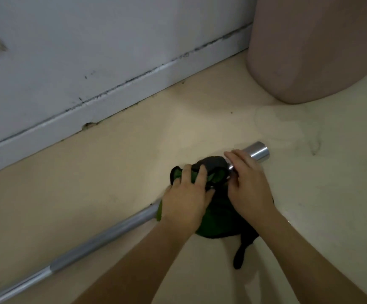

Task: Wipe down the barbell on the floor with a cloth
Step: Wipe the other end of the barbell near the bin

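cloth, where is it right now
In the head view, the green and black cloth is bunched over the barbell near its right end, under both hands.

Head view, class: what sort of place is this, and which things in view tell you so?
Probably a room in a home, not a gym: a bare cream floor, a scuffed white skirting board, a pink bin-like container. Both hands press a green cloth on a barbell.

Both forearms are bare up to the bottom edge of the view, with no sleeve showing. The left hand (185, 199) and the right hand (249, 185) are bare too: no glove, ring, watch or wristband. The fingernails look short and unpainted.
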Available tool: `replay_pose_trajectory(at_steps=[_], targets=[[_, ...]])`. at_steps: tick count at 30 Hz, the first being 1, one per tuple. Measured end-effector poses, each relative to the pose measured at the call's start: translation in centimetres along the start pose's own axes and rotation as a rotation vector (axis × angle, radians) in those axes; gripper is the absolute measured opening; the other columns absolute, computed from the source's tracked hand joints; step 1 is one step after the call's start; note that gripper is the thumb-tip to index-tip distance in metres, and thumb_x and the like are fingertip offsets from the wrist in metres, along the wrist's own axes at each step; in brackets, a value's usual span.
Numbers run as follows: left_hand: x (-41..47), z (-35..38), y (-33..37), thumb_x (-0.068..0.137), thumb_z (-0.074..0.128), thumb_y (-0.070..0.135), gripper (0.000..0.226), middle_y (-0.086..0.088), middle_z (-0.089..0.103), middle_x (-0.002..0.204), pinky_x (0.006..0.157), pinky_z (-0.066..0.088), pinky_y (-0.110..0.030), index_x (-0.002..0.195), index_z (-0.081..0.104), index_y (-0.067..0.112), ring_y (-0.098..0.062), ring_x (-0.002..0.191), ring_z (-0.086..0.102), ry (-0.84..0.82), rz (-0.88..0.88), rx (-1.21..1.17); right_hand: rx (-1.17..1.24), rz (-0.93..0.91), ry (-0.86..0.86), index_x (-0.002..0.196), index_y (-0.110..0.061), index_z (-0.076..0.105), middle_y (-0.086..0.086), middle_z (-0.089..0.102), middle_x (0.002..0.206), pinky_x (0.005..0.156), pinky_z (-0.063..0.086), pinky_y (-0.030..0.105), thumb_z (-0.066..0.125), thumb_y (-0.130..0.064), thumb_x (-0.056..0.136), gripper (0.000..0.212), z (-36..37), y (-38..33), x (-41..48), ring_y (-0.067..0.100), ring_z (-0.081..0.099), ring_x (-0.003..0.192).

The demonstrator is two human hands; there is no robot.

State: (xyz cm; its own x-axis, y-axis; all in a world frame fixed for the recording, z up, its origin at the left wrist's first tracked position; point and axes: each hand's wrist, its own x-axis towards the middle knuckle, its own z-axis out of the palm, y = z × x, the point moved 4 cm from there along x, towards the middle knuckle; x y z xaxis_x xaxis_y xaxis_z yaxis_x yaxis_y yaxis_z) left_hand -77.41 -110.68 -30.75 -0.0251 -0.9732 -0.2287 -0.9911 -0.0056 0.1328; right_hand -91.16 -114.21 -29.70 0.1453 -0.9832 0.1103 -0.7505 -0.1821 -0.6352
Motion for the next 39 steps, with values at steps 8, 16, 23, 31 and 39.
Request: replay_pose_trajectory(at_steps=[8,16,23,31,39], targets=[[-2.5,-1.3,0.6,0.067,0.070,0.011,0.049,-0.001,0.063,0.123,0.064,0.057,-0.034,0.115,0.065,0.015,-0.030,0.090,0.062,0.093,0.236,0.001,-0.166,-0.138,0.007,0.099,-0.011,0.073,0.008,0.071,0.107,0.079,0.054,0.035,0.084,-0.009,0.059,0.041,-1.8,2.6,2.7,0.029,0.060,0.098],[-1.1,-6.0,2.6,0.087,0.061,0.029,0.022,0.009,0.060,0.099,0.074,0.041,-0.010,0.108,0.065,0.023,-0.003,0.087,0.056,0.316,-0.113,-0.714,0.551,0.314,0.107,0.130,-0.030,0.053,-0.017,0.055,0.121,0.085,0.043,0.007,0.053,-0.026,0.095,0.035,-3.6,3.1,0.3,-0.006,0.052,0.105],[2.3,-2.3,3.6,0.093,0.032,0.029,0.055,-0.013,0.044,0.141,0.102,0.042,-0.041,0.144,0.029,0.009,-0.028,0.123,0.048,0.081,0.251,-0.132,0.043,0.017,0.055,0.148,-0.024,0.021,0.004,0.028,0.152,0.097,0.042,0.041,0.055,-0.021,0.087,0.071,1.0,-0.8,-3.2,0.026,0.038,0.127],[-0.5,-3.2,1.5,0.077,0.054,0.041,0.052,-0.010,0.067,0.113,0.081,0.053,-0.039,0.118,0.062,0.010,-0.030,0.096,0.064,0.074,0.316,-0.008,-0.357,-0.272,-0.070,0.122,-0.020,0.061,0.001,0.060,0.129,0.064,0.045,0.036,0.058,0.002,0.066,0.060,-0.8,3.8,2.4,0.031,0.053,0.082],[2.3,-0.4,1.3,0.076,0.075,0.028,0.068,-0.021,0.060,0.122,0.085,0.050,-0.042,0.130,0.049,-0.003,-0.040,0.102,0.060,0.044,0.206,-0.040,-0.375,-0.035,0.065,0.133,-0.004,0.050,0.016,0.051,0.138,0.065,0.045,0.034,0.044,-0.004,0.070,0.063,-2.3,6.1,1.2,0.032,0.050,0.083]])
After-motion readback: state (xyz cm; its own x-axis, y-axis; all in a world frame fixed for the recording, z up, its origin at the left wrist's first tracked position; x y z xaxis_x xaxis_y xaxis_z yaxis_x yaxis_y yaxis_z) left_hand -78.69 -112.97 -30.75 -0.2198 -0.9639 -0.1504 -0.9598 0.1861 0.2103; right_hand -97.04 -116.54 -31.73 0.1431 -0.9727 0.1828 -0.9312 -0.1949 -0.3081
